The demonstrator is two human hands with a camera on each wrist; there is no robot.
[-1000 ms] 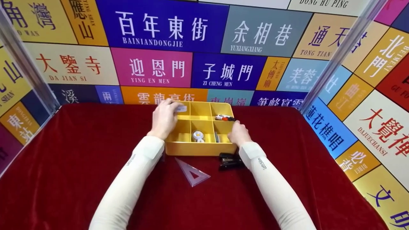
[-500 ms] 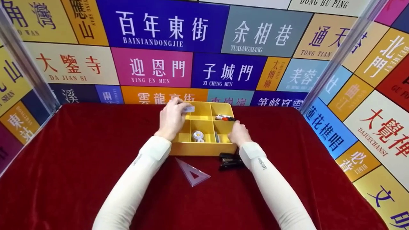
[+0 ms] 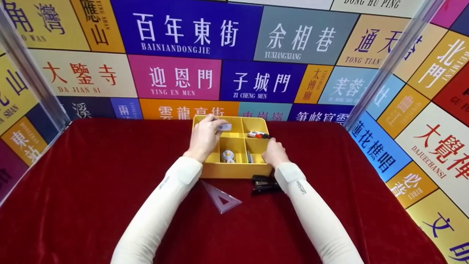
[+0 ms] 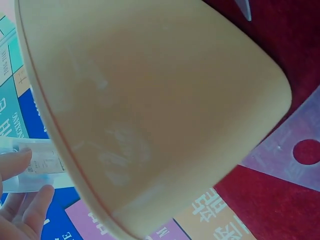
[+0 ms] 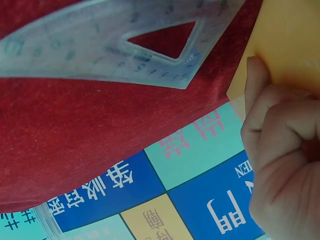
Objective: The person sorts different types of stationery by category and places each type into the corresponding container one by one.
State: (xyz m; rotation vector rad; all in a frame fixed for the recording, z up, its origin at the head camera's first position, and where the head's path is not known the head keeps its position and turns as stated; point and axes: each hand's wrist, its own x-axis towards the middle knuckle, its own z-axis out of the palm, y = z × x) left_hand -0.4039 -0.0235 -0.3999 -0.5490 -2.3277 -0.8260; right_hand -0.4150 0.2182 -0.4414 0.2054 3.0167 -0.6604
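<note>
Over the back row of a yellow compartment box, my left hand pinches a small clear plastic case. A white printed label shows on the case in the left wrist view, with thumb and fingers on either side. My right hand grips the box's right side, its fingers curled at the yellow wall in the right wrist view. White tape rolls lie in the front middle compartment. Marker pens rest in the back right one, and a thin dark item stands in the front right.
In front of the box lies a clear set square on the red cloth. Black staplers or similar black tools sit beside my right wrist. Panels with printed lettering rise behind the table's back edge.
My left hand has moved rightward with the clear case, from the back left compartment toward the back middle one. The right hand and the box have stayed put.
</note>
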